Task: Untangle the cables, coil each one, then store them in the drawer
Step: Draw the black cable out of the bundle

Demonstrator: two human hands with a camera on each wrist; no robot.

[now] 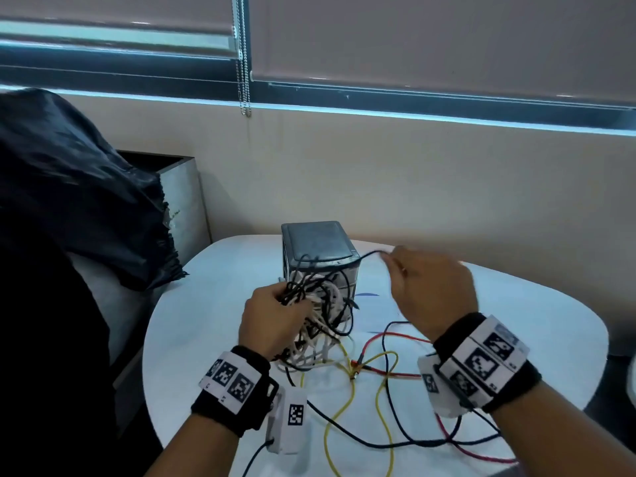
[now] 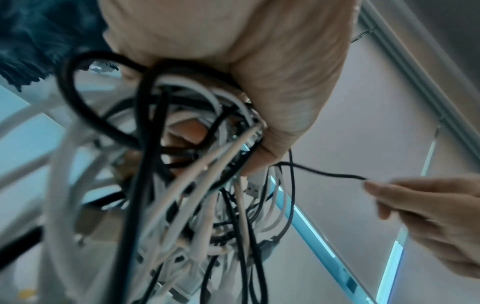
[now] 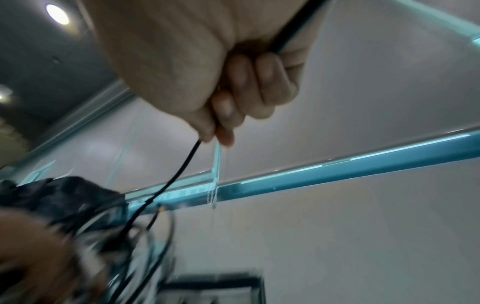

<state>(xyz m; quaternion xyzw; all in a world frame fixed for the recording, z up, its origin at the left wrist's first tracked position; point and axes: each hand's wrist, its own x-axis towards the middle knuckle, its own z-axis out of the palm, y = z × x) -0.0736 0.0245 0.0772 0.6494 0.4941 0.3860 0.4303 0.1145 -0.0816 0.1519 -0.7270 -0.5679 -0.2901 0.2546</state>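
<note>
Off to the left a dark cloth is draped over something beside the white table. Next along, the left hand is raised above the table, its fingers curled tight round a tangled bundle of black and white cables that hangs down onto the tabletop. Right behind that bundle stands the small drawer unit, near the far edge of the table. From the tangle a thin black cable runs out to the right, into the right hand, which is held up at about the same height; its thumb and fingertips pinch the cable, the other fingers curled in. Below and between the wrists, yellow, red and dark blue cables lie in loose loops across the table's near side.
</note>
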